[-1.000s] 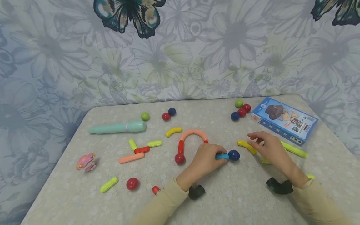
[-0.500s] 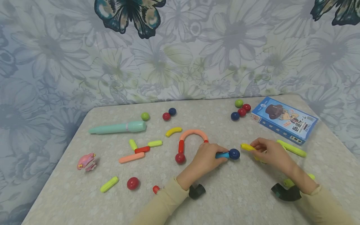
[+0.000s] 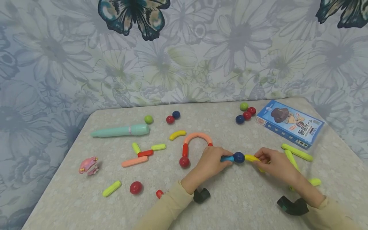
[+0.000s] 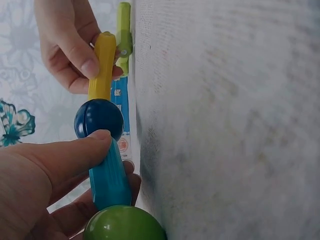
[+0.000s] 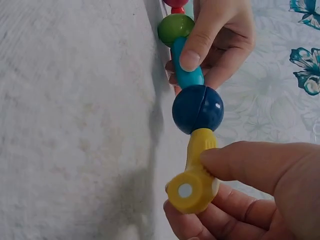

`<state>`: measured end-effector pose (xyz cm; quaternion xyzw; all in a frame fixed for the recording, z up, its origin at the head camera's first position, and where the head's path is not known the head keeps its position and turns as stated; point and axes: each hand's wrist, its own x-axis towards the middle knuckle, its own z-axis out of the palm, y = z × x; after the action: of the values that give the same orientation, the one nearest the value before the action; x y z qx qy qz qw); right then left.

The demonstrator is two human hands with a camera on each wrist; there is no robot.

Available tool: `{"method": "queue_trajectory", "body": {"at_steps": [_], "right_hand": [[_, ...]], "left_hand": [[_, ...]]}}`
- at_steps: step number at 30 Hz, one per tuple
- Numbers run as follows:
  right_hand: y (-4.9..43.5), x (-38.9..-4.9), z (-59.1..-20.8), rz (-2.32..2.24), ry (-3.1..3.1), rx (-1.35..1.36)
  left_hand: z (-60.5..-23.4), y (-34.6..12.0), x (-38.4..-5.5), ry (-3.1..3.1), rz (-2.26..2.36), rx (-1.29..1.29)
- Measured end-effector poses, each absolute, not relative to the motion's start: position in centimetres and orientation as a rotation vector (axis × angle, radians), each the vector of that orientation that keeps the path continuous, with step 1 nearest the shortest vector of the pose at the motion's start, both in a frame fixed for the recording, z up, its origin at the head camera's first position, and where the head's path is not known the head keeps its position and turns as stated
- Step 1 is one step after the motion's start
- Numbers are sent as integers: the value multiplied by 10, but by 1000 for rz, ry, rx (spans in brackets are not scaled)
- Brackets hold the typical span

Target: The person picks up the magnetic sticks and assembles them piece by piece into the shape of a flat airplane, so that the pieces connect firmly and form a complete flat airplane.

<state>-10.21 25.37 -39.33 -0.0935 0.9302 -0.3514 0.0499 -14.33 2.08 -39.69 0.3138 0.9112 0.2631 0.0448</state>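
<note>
My left hand (image 3: 211,162) pinches a light blue magnetic rod (image 4: 109,181) between thumb and fingers. A dark blue ball (image 3: 239,157) sits at the rod's right end, and a green ball (image 5: 175,29) at its other end, hidden under the hand in the head view. With thumb and fingers, my right hand (image 3: 277,163) holds a yellow curved rod (image 5: 201,150), one tip touching the dark blue ball. A pale disc shows in its free end. Left of my left hand, a salmon arch (image 3: 197,135) joins red rods, one ending in a red ball (image 3: 184,162).
Yellow-green rods (image 3: 296,152) lie beside my right forearm, and black curved wrist-side pieces (image 3: 292,205) near both sleeves. A blue box (image 3: 290,123) is at the back right, near several balls (image 3: 247,115). Leftward are a mint pen-shaped case (image 3: 120,131), loose rods (image 3: 134,161) and a pink figurine (image 3: 88,165).
My right hand has taken hold of the yellow curved rod, lifted it and brought its tip left against the dark blue ball. My left hand has stayed in place.
</note>
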Motion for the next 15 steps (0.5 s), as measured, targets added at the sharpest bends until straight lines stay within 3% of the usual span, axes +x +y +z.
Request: {"method": "queue_trajectory", "body": {"at_steps": [10, 15], "right_hand": [[274, -130, -386, -1117, 2471, -612], [279, -141, -383, -1170, 2302, -637]], "left_hand": [[-399, 18, -146, 2801, 802, 967], [-398, 21, -148, 2788, 738, 1023]]}}
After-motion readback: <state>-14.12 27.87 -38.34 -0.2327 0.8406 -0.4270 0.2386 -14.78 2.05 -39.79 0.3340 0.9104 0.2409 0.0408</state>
